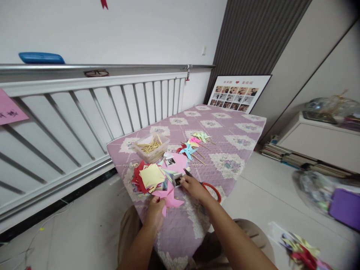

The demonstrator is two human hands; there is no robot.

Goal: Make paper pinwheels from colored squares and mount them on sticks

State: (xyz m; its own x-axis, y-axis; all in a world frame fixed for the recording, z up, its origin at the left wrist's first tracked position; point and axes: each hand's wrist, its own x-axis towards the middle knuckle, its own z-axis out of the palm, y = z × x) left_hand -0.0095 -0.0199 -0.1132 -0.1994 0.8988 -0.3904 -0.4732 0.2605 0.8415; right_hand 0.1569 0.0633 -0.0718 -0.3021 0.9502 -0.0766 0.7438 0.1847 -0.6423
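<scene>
1. Pink paper formed the pinwheel (169, 198) near the person's end of the surface (177, 236), just beside a stack of red and yellow squares (152, 177).
2. The left hand (156, 207) pinched that pinwheel by its left side, thumb and fingers closed on the paper.
3. The right hand (192, 186) had its fingertips at the edge of a small open box (177, 180) with dark contents; whether they gripped anything, I cannot tell.
4. A second box (170, 161), also open, sat on a pink sheet (180, 162) beyond the first.
5. Scissors (211, 186) with orange-red handles lay partly behind the right hand and forearm, blades pointing away from the person.
6. Beyond the stack stood a clear tub (146, 156) of pale sticks (152, 145).
7. Farther off, to the right of the tub, several pinwheels on sticks lay in a row: blue (188, 150) nearest, green (200, 136) farthest.
</scene>
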